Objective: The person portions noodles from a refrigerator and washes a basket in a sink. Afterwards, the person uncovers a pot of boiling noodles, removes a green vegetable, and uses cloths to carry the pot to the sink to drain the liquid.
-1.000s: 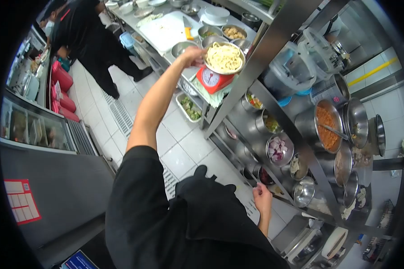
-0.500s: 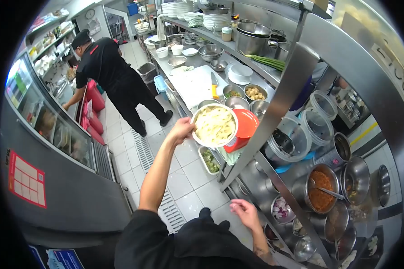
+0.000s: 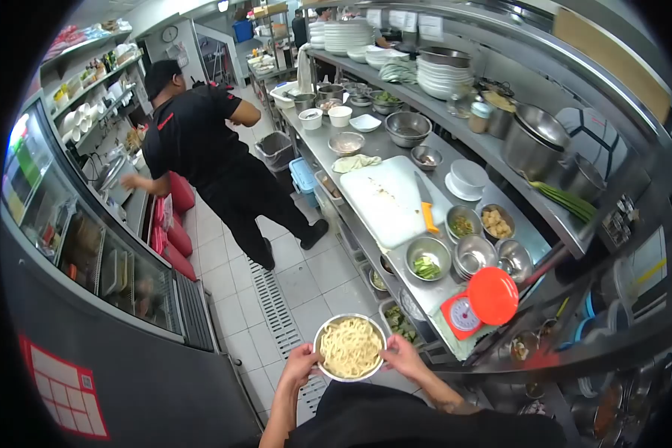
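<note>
A metal bowl [image 3: 319, 328] full of pale, thick noodles [image 3: 351, 347] is held level in front of my body. My left hand [image 3: 300, 366] grips its left rim, and my right hand [image 3: 405, 356] grips the rim on the opposite side. Beyond the bowl, to the right, a red kitchen scale [image 3: 463, 313] with a round dial and a red pan [image 3: 493, 296] stands on a cloth at the counter's near end. Close to the scale is a metal bowl of chopped green vegetable [image 3: 428, 259].
A white cutting board [image 3: 381, 201] bears a yellow-handled knife [image 3: 427, 209], its blade pointing away. Several bowls line the steel counter, beneath a shelf of stacked plates [image 3: 444, 75]. To the left, a co-worker [image 3: 201, 142] in black stands by a glass-door fridge [image 3: 89, 246].
The noodle bowl has come away from beside the scale, back towards my body. My right hand, empty before, now holds its rim too. The co-worker has straightened up, and my view has shifted.
</note>
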`<state>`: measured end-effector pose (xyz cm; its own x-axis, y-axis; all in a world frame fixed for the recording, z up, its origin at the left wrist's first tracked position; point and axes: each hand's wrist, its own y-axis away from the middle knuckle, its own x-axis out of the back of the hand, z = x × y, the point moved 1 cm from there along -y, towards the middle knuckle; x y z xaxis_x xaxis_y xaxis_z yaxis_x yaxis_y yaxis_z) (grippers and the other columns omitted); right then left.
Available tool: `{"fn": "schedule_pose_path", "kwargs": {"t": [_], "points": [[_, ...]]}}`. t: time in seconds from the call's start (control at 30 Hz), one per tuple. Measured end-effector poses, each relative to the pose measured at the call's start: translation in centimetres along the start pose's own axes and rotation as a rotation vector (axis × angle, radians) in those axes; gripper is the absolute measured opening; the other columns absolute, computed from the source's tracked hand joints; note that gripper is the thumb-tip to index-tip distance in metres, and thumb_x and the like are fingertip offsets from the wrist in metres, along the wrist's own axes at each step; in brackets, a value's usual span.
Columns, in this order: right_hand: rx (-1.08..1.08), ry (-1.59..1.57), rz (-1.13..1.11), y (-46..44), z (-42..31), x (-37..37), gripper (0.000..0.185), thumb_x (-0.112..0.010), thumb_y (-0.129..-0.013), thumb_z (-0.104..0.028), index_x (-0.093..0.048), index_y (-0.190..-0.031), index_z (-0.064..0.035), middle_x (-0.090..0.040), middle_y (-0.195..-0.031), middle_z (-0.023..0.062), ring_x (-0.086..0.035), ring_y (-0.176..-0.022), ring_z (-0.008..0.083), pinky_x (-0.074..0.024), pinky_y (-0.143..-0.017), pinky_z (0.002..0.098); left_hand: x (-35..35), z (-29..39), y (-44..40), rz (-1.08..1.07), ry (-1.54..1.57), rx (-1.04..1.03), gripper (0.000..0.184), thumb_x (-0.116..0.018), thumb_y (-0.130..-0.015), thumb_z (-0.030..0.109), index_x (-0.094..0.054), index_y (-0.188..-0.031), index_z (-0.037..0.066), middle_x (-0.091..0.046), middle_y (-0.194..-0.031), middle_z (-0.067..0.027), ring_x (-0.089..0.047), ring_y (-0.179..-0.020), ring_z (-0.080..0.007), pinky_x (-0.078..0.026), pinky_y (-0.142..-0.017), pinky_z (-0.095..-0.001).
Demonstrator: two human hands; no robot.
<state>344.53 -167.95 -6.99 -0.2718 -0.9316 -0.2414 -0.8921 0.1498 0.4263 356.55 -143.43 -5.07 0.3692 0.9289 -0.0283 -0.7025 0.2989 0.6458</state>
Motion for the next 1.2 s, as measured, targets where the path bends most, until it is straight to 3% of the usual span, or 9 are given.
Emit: {"fn": "schedule_pose_path", "kwargs": {"t": [0.1, 0.3, 0.53, 0.8, 0.93, 1.03, 1.07, 1.17, 1.2], "points": [[0.130, 0.238, 0.126, -15.2, -6.2, -6.3, 0.013, -0.059, -0.081, 0.001, -0.048, -0.086, -0.0039, -0.056, -0.082, 0.0061, -0.060, -0.069, 0.0141, -0.0555, -0.052, 0.0291, 6.4, 10.9, -10.9, -0.042, 0.027, -0.080, 0.014, -0.061, -0.076, -0.001, -0.051, -0.076, 0.009, -0.057, -0.076, -0.0027, -0.060, -0.066, -0.0129, -0.055, -0.050, -0.0307], [0.160, -0.102, 0.217, -43.0, -20.0, -8.9, 0.017, -0.057, -0.079, 0.003, -0.045, -0.073, -0.0075, -0.051, -0.066, 0.0027, -0.056, -0.052, 0.0131, -0.0512, -0.041, 0.0291, 12.2, 30.3, -30.3, -0.192, 0.188, -0.176, 0.018, -0.060, -0.088, 0.010, -0.047, -0.100, 0.008, -0.056, -0.099, -0.0075, -0.060, -0.092, -0.0202, -0.055, -0.073, -0.0372], [0.339, -0.141, 0.508, -79.9, -35.7, 7.2, 0.016, -0.055, -0.083, -0.002, -0.044, -0.072, -0.0082, -0.052, -0.067, 0.0040, -0.057, -0.055, 0.0138, -0.0542, -0.043, 0.0299, 12.2, 43.9, -57.6, 0.016, 0.177, -0.059, 0.015, -0.056, -0.091, 0.017, -0.050, -0.101, 0.006, -0.060, -0.103, -0.0110, -0.062, -0.091, -0.0223, -0.055, -0.069, -0.0347], [0.407, -0.239, 0.852, -119.3, -54.2, 34.9, 0.010, -0.053, -0.086, -0.002, -0.045, -0.080, 0.0006, -0.057, -0.085, 0.0120, -0.065, -0.073, 0.0228, -0.0605, -0.055, 0.0348, -11.8, 74.2, -106.7, -0.159, -0.133, -0.130, 0.020, -0.054, -0.091, 0.022, -0.059, -0.099, 0.004, -0.062, -0.094, -0.0057, -0.062, -0.081, -0.0172, -0.053, -0.065, -0.0317], [0.311, -0.279, 0.900, -134.7, -58.6, 47.4, 0.008, -0.053, -0.085, -0.002, -0.048, -0.087, 0.0031, -0.057, -0.088, 0.0129, -0.064, -0.075, 0.0228, -0.0605, -0.055, 0.0343, -27.6, 89.1, -132.8, 0.017, -0.072, -0.216, 0.028, -0.058, -0.086, 0.020, -0.049, -0.107, 0.004, -0.055, -0.086, -0.0071, -0.055, -0.072, -0.0158, -0.051, -0.055, -0.0326], [0.255, -0.355, 0.826, -143.4, -61.2, 53.5, 0.015, -0.054, -0.083, -0.003, -0.051, -0.095, 0.0042, -0.058, -0.090, 0.0136, -0.064, -0.075, 0.0219, -0.0596, -0.053, 0.0330, -35.5, 94.8, -142.9, 0.174, -0.066, -0.180, 0.031, -0.058, -0.084, 0.015, -0.041, -0.107, 0.003, -0.052, -0.089, -0.0101, -0.052, -0.071, -0.0172, -0.051, -0.053, -0.0328], [0.278, -0.368, 0.787, -146.9, -61.9, 54.6, 0.017, -0.054, -0.083, -0.003, -0.051, -0.098, 0.0043, -0.059, -0.091, 0.0148, -0.064, -0.076, 0.0222, -0.0593, -0.052, 0.0332, -34.0, 93.4, -148.1, 0.003, 0.177, -0.137, 0.025, -0.055, -0.085, 0.011, -0.039, -0.102, 0.004, -0.051, -0.087, -0.0093, -0.051, -0.066, -0.0164, -0.055, -0.056, -0.0361], [0.245, -0.352, 0.732, -151.8, -65.3, 57.4, 0.019, -0.053, -0.083, -0.003, -0.051, -0.100, 0.0056, -0.060, -0.095, 0.0163, -0.065, -0.079, 0.0242, -0.0599, -0.057, 0.0354, -35.6, 92.4, -147.1, 0.002, 0.278, -0.249, 0.009, -0.050, -0.086, 0.006, -0.043, -0.090, 0.005, -0.049, -0.083, -0.0057, -0.052, -0.059, -0.0129, -0.060, -0.067, -0.0405], [0.205, -0.329, 0.702, -152.6, -66.9, 57.5, 0.019, -0.053, -0.083, -0.003, -0.051, -0.099, 0.0067, -0.060, -0.097, 0.0165, -0.065, -0.082, 0.0258, -0.0608, -0.062, 0.0375, -35.2, 92.4, -144.5, 0.074, 0.240, -0.263, 0.011, -0.051, -0.086, 0.007, -0.050, -0.098, 0.005, -0.056, -0.092, -0.0062, -0.061, -0.072, -0.0169, -0.060, -0.066, -0.0368]]}}
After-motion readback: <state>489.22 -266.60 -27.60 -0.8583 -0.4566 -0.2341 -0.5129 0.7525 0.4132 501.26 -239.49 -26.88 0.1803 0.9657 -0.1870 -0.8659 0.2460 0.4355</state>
